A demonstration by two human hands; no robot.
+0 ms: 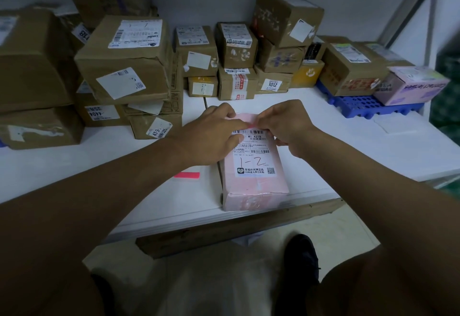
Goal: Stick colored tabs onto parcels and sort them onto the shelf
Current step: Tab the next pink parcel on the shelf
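— Now, where is the pink parcel (254, 179)?
— Flat on the white surface (348, 141), near its front edge, label up.
— And the hands?
— The left hand (211, 134) rests on the label, its fingers (234, 124) meeting the right hand (286, 126) over a pink tab (250, 125), pinched there. Brown boxes (124, 59) stand behind.
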